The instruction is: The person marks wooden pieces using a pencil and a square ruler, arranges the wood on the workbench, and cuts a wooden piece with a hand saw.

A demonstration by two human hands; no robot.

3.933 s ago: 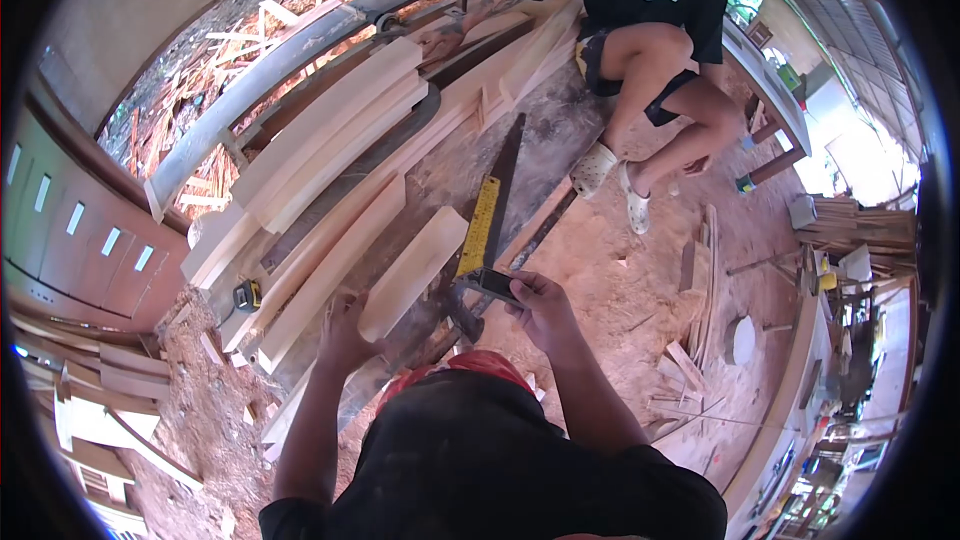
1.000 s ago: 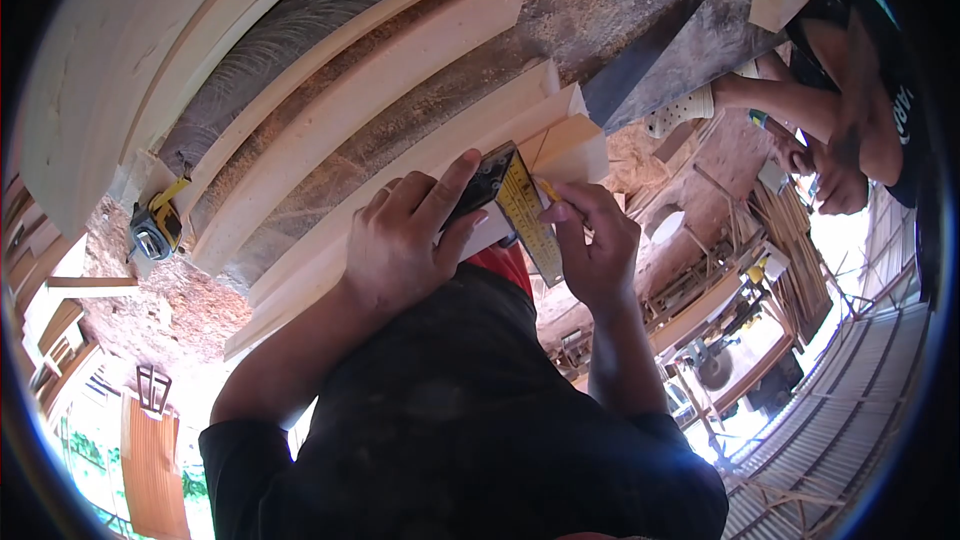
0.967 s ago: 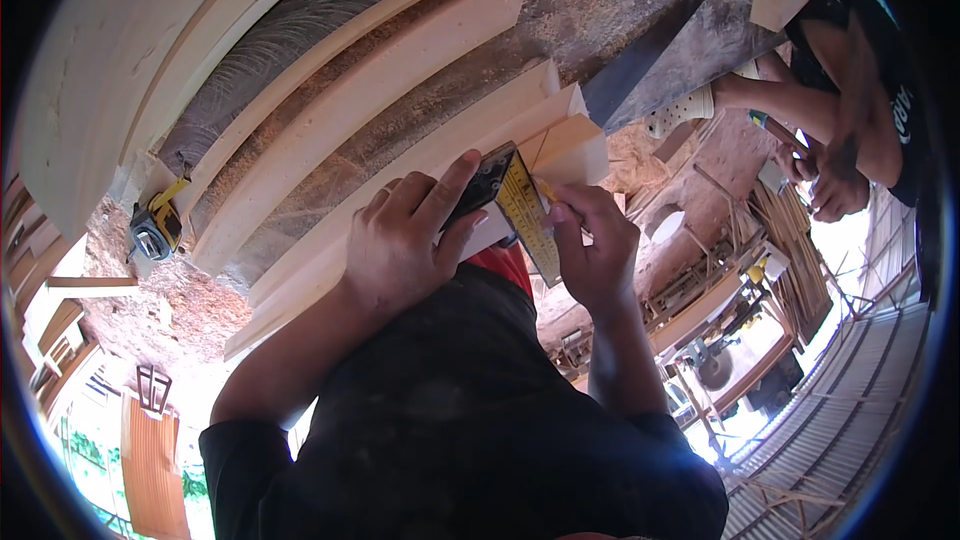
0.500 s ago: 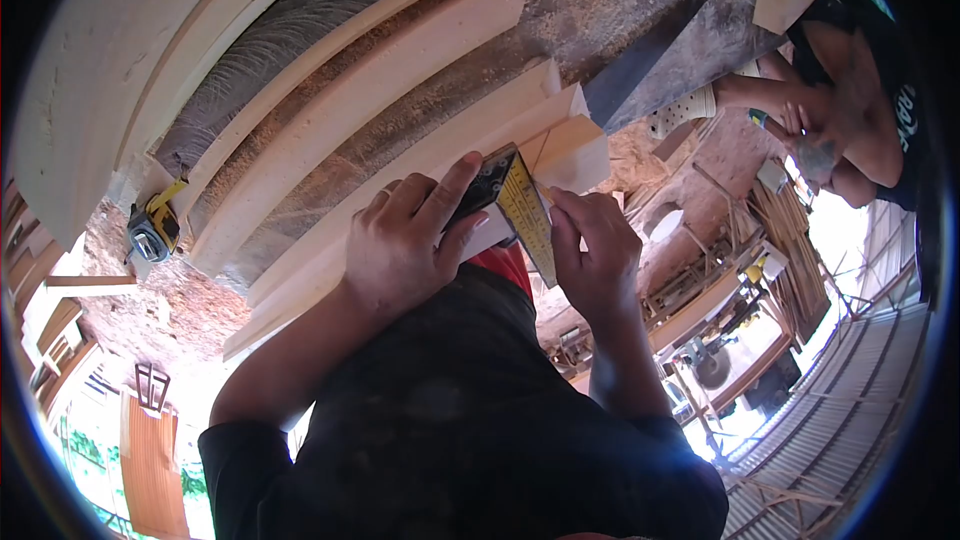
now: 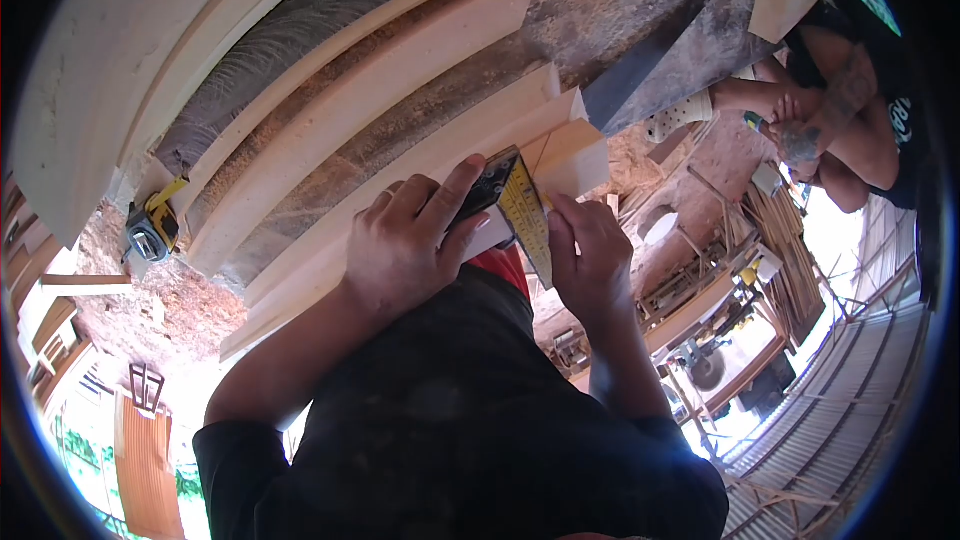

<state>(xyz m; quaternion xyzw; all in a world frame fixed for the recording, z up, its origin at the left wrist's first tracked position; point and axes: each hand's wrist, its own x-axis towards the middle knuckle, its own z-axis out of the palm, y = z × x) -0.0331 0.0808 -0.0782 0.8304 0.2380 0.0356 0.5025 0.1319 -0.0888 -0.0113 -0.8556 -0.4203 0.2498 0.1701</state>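
My left hand (image 5: 405, 240) is closed over the black stock of a try square (image 5: 524, 208), pressing it to the edge of a pale board (image 5: 440, 180). The square's yellow blade, marked with a scale, lies across the board near its end. Beside the blade, my right hand (image 5: 592, 252) is pinched shut, fingertips close to the blade's right edge. Whatever it pinches is too small to make out. A thin dark line (image 5: 541, 154) shows on the wood just past the blade.
A tape measure (image 5: 152, 232) lies on the bench at left, partly drawn out. More long boards (image 5: 370, 100) rest on the dusty bench. At upper right a person (image 5: 850, 110) sits holding a tool. Stacked timber (image 5: 785, 240) and a machine with a round blade (image 5: 705, 365) stand behind.
My right hand has shifted very slightly down and left along the blade. The left hand and the square hold almost the same place.
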